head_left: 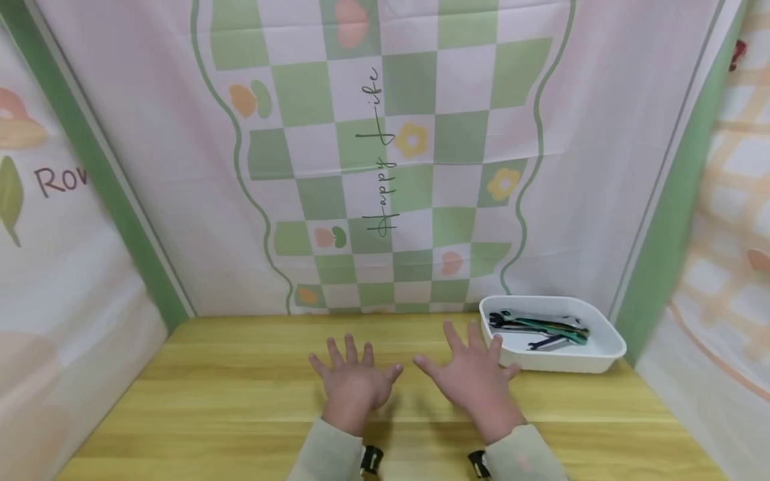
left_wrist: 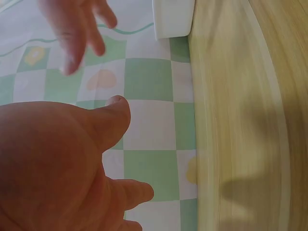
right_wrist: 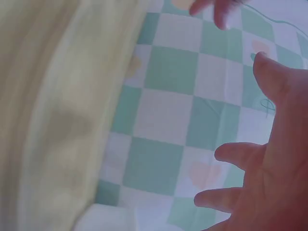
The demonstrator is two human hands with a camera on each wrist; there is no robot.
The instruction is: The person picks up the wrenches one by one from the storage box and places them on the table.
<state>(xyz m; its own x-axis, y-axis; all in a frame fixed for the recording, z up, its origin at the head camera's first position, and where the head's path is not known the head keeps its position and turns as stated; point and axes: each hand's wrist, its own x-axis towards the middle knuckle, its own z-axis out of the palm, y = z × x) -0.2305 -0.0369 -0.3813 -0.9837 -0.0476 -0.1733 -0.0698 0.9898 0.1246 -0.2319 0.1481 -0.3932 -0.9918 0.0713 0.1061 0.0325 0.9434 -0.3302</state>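
Both hands are held out over the wooden table, fingers spread and holding nothing. The left hand (head_left: 355, 385) is left of the middle, its thumb pointing toward the other hand. My right hand (head_left: 472, 379) is to its right, and its fingertips overlap the near left corner of a white plastic tray (head_left: 559, 363) in the head view. Inside that tray lie several wrenches (head_left: 544, 327), some green and some dark, piled loosely together. In the left wrist view the left thumb (left_wrist: 113, 120) stands out, with the right hand (left_wrist: 79, 29) beyond it.
The wooden table (head_left: 240, 374) meets a checkered green and white cloth (head_left: 409, 187) at the back. Cloth side walls (head_left: 78, 280) enclose it left and right. The tray stands in the far right corner. Dark bands (head_left: 371, 459) circle both wrists.
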